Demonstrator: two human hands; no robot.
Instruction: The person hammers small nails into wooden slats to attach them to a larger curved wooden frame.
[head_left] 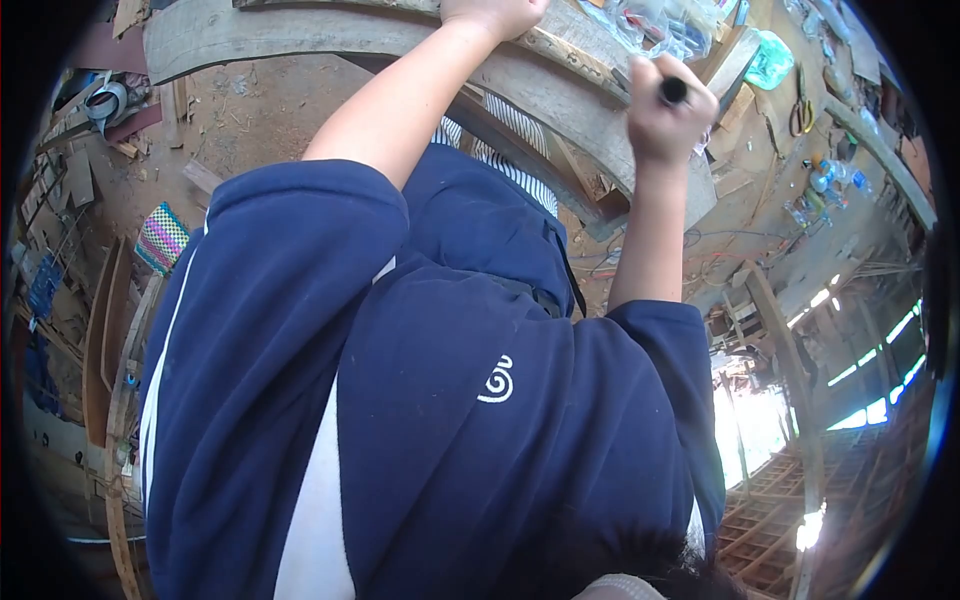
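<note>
At the top edge, my left hand (492,14) is closed in a fist over the wooden workpiece; its fingers are partly cut off, so what it grips is hidden. My right hand (668,115) is wrapped round a tool with a round black handle end (673,91) that points up at the camera. The rest of that tool is hidden behind the fist, and the hand is slightly blurred. Beneath both hands lies a broad, curved grey wooden board (400,32). A narrower wooden strip (570,52) runs along it between the hands.
Clear plastic bags (665,30) and a green bag (769,60) lie beyond my right hand. Yellow-handled scissors (801,118) and a plastic bottle (840,174) are farther right. A grey tape roll (105,104) and woven item (162,238) are on the left, among wood scraps.
</note>
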